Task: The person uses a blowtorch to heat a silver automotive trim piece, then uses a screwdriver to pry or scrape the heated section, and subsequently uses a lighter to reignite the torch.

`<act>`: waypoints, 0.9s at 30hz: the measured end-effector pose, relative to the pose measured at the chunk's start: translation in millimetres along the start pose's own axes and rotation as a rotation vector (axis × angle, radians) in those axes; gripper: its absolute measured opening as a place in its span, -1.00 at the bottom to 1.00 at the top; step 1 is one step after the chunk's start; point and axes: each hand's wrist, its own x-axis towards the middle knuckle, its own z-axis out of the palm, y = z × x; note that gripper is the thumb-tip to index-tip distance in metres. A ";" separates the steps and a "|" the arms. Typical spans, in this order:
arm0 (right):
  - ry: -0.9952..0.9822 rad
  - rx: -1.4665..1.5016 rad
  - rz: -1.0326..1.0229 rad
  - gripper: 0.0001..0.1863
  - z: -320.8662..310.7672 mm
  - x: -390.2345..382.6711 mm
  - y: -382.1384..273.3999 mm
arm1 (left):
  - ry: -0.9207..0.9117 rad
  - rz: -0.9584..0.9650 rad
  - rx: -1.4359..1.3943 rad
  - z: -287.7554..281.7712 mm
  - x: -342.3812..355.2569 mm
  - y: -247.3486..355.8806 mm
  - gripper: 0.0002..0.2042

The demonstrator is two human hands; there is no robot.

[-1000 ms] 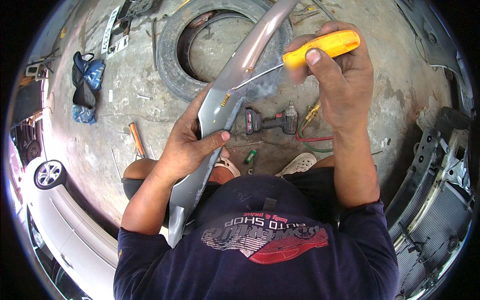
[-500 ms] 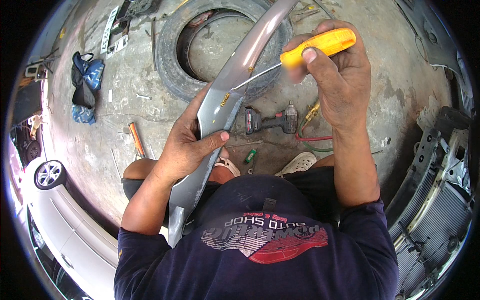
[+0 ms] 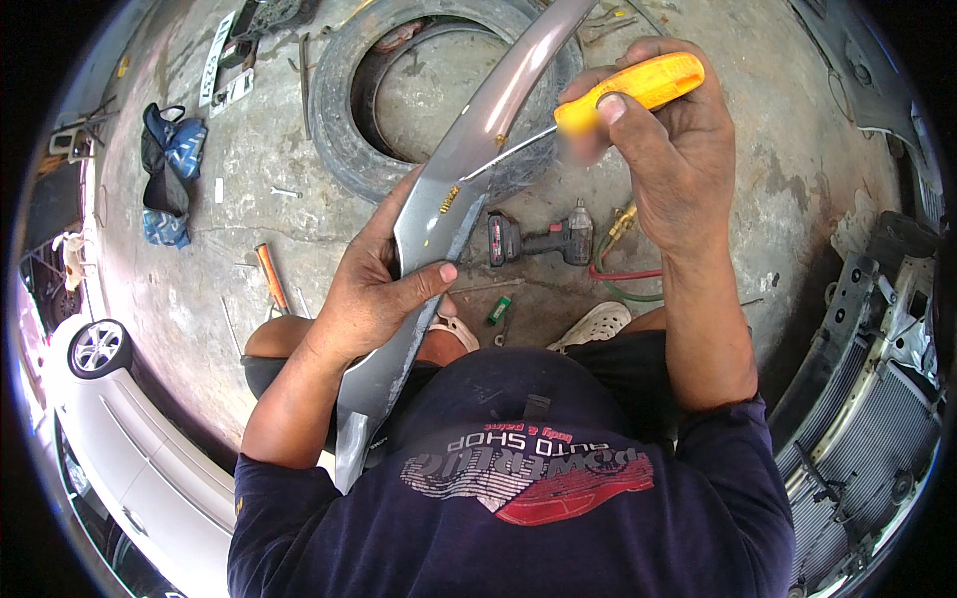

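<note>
A long, curved grey car trim panel (image 3: 465, 148) slants from my lap up past the top of the view. My left hand (image 3: 379, 284) is closed around its lower half, thumb across the near face. In my right hand (image 3: 663, 149) is a screwdriver (image 3: 653, 82) with a yellow handle, pinched between thumb and fingers. Its thin metal shaft points down to the left, and the tip meets the panel beside a small patch of yellowish, flaky residue (image 3: 450, 199). Another small yellowish spot sits higher up, near the panel's edge.
Beyond the panel a worn tyre (image 3: 344, 140) lies on the concrete floor. A cordless impact driver (image 3: 543, 239), an air hose (image 3: 628, 274), an orange-handled tool (image 3: 269, 274) and a wrench (image 3: 286, 192) lie around. A silver car (image 3: 150, 468) stands left; a radiator (image 3: 877, 468) stands right.
My right hand and the screwdriver have shifted very slightly to the left. The panel and my left hand stay in place.
</note>
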 end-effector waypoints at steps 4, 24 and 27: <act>0.007 -0.032 0.014 -0.67 1.0 -0.3 -1.6 | -0.037 -0.046 -0.028 -2.9 -1.0 2.1 -0.13; 0.036 0.010 0.004 -0.66 -5.9 1.4 -1.1 | -0.007 -0.035 0.035 -2.4 -1.4 3.3 -0.13; 0.018 0.044 0.005 -0.66 -5.6 2.5 0.2 | -0.018 -0.018 0.034 -2.6 -1.9 3.0 -0.13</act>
